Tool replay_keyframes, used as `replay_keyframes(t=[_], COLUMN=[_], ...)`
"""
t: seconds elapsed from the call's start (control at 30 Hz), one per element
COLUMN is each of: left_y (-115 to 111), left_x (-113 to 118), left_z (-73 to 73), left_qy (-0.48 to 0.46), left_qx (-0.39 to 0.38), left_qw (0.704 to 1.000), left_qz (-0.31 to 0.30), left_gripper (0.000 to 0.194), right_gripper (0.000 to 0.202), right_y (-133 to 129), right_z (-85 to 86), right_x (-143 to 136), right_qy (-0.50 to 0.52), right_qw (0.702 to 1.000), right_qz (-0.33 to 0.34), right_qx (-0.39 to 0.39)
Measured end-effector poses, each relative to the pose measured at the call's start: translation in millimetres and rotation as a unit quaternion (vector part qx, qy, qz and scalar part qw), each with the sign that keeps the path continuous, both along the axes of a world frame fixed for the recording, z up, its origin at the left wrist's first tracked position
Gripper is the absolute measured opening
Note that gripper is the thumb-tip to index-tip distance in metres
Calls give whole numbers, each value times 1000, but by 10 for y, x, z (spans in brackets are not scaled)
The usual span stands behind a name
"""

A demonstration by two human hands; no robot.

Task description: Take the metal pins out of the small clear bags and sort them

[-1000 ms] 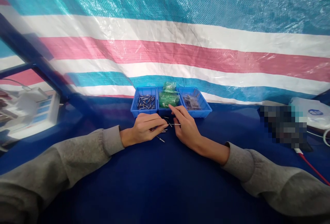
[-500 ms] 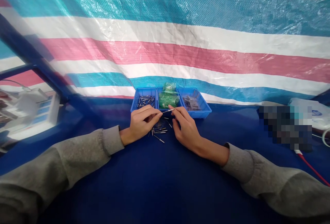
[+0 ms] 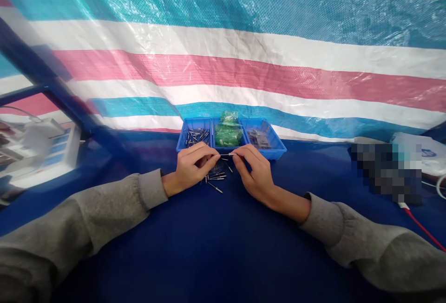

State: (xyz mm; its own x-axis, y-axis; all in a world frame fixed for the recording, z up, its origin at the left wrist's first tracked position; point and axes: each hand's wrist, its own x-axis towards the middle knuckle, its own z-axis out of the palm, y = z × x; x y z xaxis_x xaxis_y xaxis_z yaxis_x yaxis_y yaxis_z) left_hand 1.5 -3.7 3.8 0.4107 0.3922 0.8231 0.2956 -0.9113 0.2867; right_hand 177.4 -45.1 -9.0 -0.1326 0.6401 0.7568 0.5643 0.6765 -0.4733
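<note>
My counter (image 3: 223, 242) is dark blue. On its far side, in the middle, I have three blue bins side by side: the left bin (image 3: 180, 139), the middle bin (image 3: 226, 148) and the right bin (image 3: 273, 154). Just near of them, loose metal pins (image 3: 216, 178) lie in a jumble, one pointing toward the near right. Well to the right lies a blurred-out dark object (image 3: 386, 170), a red cable (image 3: 423, 231) running from its near end, with a white plastic pack (image 3: 434, 156) beside it.
</note>
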Motion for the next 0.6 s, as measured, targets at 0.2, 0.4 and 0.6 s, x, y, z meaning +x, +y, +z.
replay_keyframes(t=[0.2, 0.4, 0.6], left_y=[45, 46, 33], left_x=[-5, 3, 7], left_z=[-35, -33, -26], left_qy=[-22, -22, -31], left_qx=[8, 27, 27], left_qw=[1000, 999, 999], left_qz=[5, -15, -23], left_gripper=[3, 4, 6], right_gripper=[17, 18, 20], right_y=[21, 22, 29], right_z=[-42, -63, -96], right_x=[-5, -9, 7], right_qy=[-16, -22, -57], right_qw=[1000, 1000, 998], right_qz=[-3, -1, 17], right_qx=[-1, -6, -18])
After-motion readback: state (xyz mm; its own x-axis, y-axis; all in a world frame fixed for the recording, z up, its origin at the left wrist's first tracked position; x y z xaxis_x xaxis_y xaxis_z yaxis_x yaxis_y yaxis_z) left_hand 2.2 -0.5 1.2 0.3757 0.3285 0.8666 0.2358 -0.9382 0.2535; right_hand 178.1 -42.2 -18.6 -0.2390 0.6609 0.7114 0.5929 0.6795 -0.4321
